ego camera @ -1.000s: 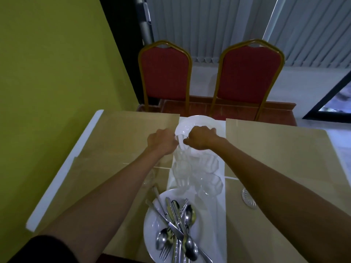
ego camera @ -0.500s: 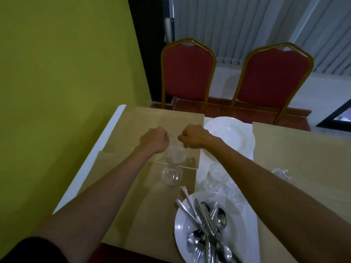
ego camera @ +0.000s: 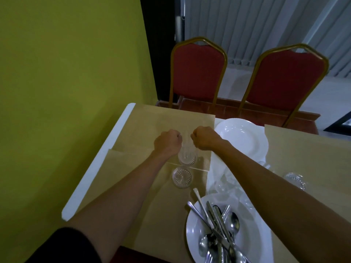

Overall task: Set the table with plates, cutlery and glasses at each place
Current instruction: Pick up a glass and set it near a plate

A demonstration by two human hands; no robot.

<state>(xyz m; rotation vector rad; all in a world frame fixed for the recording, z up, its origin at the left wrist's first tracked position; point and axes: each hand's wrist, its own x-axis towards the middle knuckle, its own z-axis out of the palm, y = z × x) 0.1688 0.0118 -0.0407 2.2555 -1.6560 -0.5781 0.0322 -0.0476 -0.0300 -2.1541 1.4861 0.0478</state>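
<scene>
**matsnmugs:** Honestly, you're in early days here. Both your hands are curled on one glass (ego camera: 187,156): your left hand (ego camera: 168,142) pinches its top from one side and your right hand (ego camera: 204,137) from the other. It's at the near edge of the far-left placemat (ego camera: 161,118). I can't tell if the base is actually down yet.

**forkfan:** Agreed, glasses are the only thing you've started. There's a second glass (ego camera: 182,177) just beside it on the near-left placemat (ego camera: 133,177), and a third glass (ego camera: 295,180) over on the right placemat (ego camera: 313,158). So three spots look sorted for glass, if the one you're holding counts.

**matsnmugs:** Everything else is left, though. Your cutlery (ego camera: 220,224) is all piled on the near plate (ego camera: 252,236). The far plate (ego camera: 241,137) is parked in the middle on the white cloth (ego camera: 214,162). No mat has a plate. A few spare glasses (ego camera: 224,186) sit on that cloth by your right forearm too.

**forkfan:** Yep, I'd call it maybe a quarter done. You've got plates and cutlery to do for every place.
</scene>
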